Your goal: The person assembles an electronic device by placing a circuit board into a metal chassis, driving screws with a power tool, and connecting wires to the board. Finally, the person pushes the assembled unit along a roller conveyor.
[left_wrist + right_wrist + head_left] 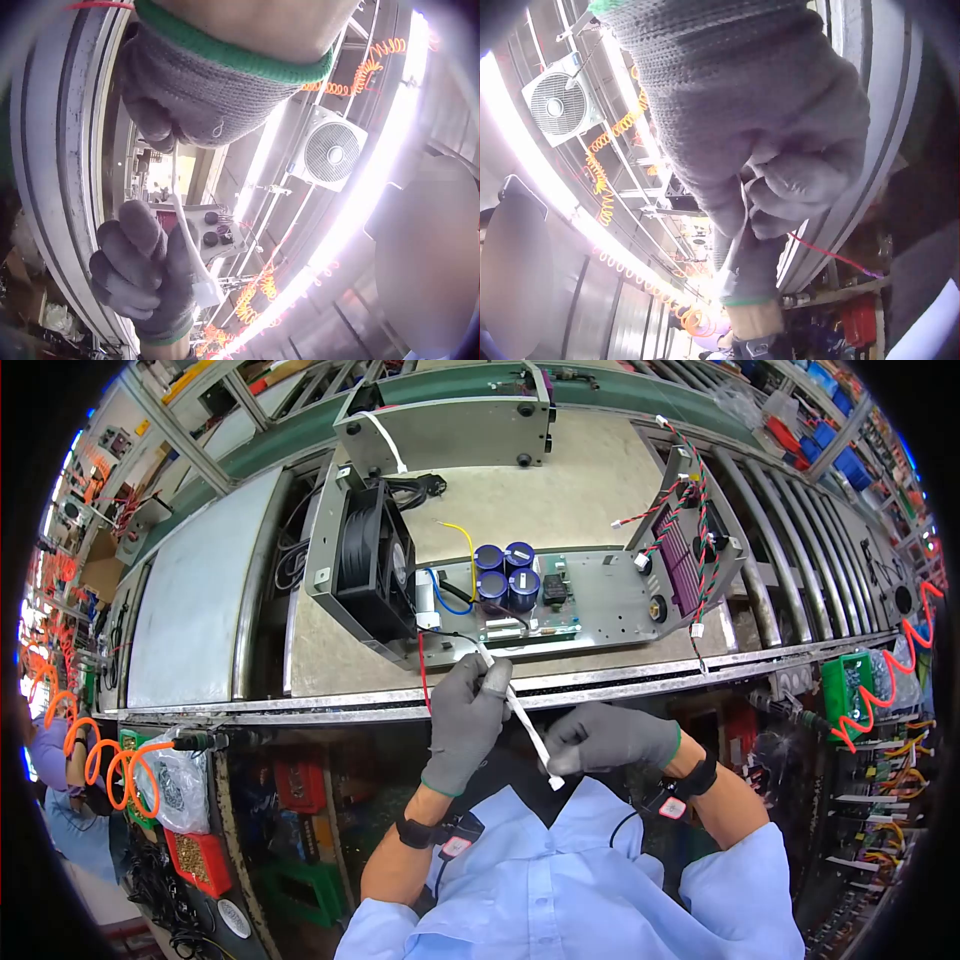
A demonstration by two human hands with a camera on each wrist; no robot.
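Both hands wear grey knit gloves with green cuffs. My left hand [467, 720] grips a white sleeved cable [525, 722] near its upper part, just in front of the metal chassis [610, 622]. Lower down, the curled fingers of my right hand [612, 740] pinch the same cable close to its white end connector [556, 782]. In the left wrist view the cable [178, 176] runs from the left fist down past the right thumb. The chassis carries a black fan [368, 560], blue capacitors [523, 590] and a circuit board [555, 610].
A second grey metal panel [440, 435] stands behind the chassis. Twisted red, black and green wires [703, 510] hang at its right end. Rollers [790, 550] flank the worktop. Orange coiled hoses [95, 760], a red screw bin [198, 863] and a green bin [846, 695] sit at the sides.
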